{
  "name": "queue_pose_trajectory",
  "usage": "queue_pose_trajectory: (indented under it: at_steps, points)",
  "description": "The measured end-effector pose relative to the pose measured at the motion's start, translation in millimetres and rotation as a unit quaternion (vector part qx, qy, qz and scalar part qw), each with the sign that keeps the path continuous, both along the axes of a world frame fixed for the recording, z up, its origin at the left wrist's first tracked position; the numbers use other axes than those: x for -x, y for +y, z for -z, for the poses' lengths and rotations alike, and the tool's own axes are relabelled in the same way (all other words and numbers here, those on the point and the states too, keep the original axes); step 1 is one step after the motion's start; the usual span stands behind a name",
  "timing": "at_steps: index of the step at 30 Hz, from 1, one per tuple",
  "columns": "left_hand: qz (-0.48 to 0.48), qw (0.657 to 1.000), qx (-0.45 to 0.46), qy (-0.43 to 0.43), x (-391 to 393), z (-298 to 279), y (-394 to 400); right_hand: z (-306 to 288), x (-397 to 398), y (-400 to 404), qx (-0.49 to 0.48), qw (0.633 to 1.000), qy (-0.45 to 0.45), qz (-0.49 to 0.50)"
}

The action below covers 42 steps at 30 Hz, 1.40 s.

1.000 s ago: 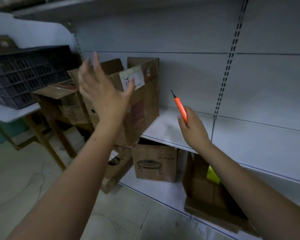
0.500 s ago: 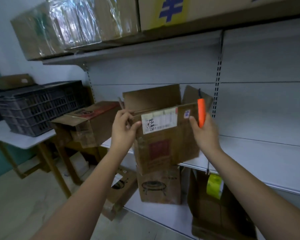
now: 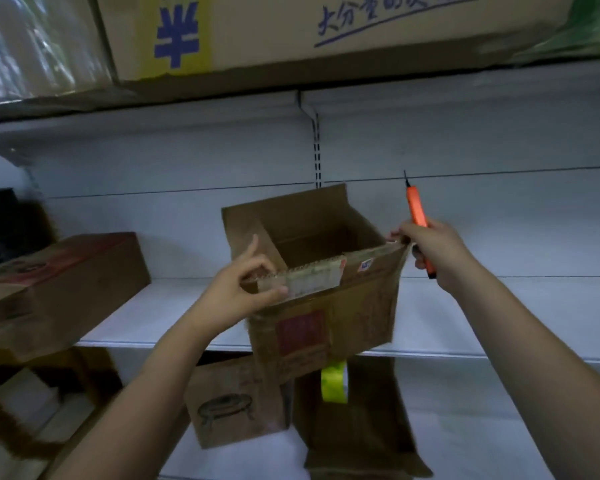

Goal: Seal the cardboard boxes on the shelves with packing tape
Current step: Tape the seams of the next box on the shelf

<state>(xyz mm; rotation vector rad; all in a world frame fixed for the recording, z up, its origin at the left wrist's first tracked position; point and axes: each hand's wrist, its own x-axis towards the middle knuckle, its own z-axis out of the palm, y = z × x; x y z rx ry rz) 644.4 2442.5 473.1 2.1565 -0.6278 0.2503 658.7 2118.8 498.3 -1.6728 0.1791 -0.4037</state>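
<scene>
An open cardboard box (image 3: 329,320) stands at the front edge of the white middle shelf (image 3: 167,317), its flaps up and its near face overhanging the edge. My left hand (image 3: 238,294) pinches the near flap at its left corner. My right hand (image 3: 433,251) grips an orange utility knife (image 3: 417,216), blade end pointing up, while its fingertips touch the flap's right corner. A roll of yellow-green packing tape (image 3: 335,382) sits in an open box (image 3: 357,431) on the lower shelf, partly hidden by the held box.
A closed brown box (image 3: 59,289) lies on the left of the middle shelf. Large cartons (image 3: 291,32) fill the top shelf overhead. On the lower shelf stands a small box with a printed drawing (image 3: 232,403). A dark plastic crate (image 3: 4,223) shows at far left.
Both hands have come onto the box's near flap, left at its left corner, right at its right corner with the knife. The box now stands further right on the shelf, and my view has risen.
</scene>
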Motion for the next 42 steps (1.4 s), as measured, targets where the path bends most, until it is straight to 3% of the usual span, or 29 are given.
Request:
queue_pose_trajectory:
  at_steps: [5, 9, 10, 13, 14, 16, 18, 21, 23, 25, 27, 30, 35, 39, 42]
  points:
    - [0.099, 0.984, 0.0, 0.15, -3, -18, -5, -6, 3, -27, 0.088, 0.989, 0.103, -0.065]
    - [0.093, 0.972, 0.067, 0.204, 0, -8, 14, -9, 15, -35, 0.009, 0.967, 0.121, -0.223]
    - [0.095, 0.971, 0.064, 0.208, 3, -4, 16, -9, 19, -33, 0.026, 0.967, 0.116, -0.224]
    - [0.089, 0.973, 0.049, 0.206, 7, 3, 21, 4, 21, -25, 0.197, 0.98, -0.022, -0.019]
    - [0.083, 0.973, 0.055, 0.21, 6, 5, 24, 10, 17, -23, 0.17, 0.982, -0.076, 0.037]
    - [0.081, 0.969, 0.067, 0.224, 8, 5, 27, 15, 13, -19, 0.013, 0.993, -0.117, 0.018]
    - [0.099, 0.967, 0.065, 0.228, 12, 5, 28, 16, 12, -15, -0.04, 0.994, -0.061, -0.082]
    - [0.105, 0.969, 0.048, 0.218, 16, 7, 33, 14, 11, -11, 0.042, 0.96, 0.113, -0.253]
    - [0.088, 0.971, 0.049, 0.215, 16, 11, 40, 13, 7, -8, 0.055, 0.936, 0.174, -0.3]
    - [0.045, 0.976, 0.069, 0.2, 16, 14, 41, 14, 1, -4, 0.004, 0.949, 0.156, -0.276]
    - [-0.044, 0.975, 0.126, 0.18, 11, 15, 30, 25, -5, 1, -0.062, 0.981, 0.088, -0.161]
    - [-0.17, 0.959, 0.188, 0.128, -8, 22, 7, 48, -7, 7, -0.031, 0.999, 0.014, 0.02]
    - [-0.238, 0.909, 0.29, 0.184, -40, 41, -10, 65, -21, 13, 0.164, 0.986, 0.0, 0.029]
    - [-0.26, 0.915, 0.264, 0.157, -71, 37, -8, 59, -51, -5, 0.119, 0.99, 0.064, -0.042]
    - [-0.231, 0.926, 0.236, 0.18, -101, 37, 2, 48, -76, -20, 0.162, 0.982, 0.076, -0.056]
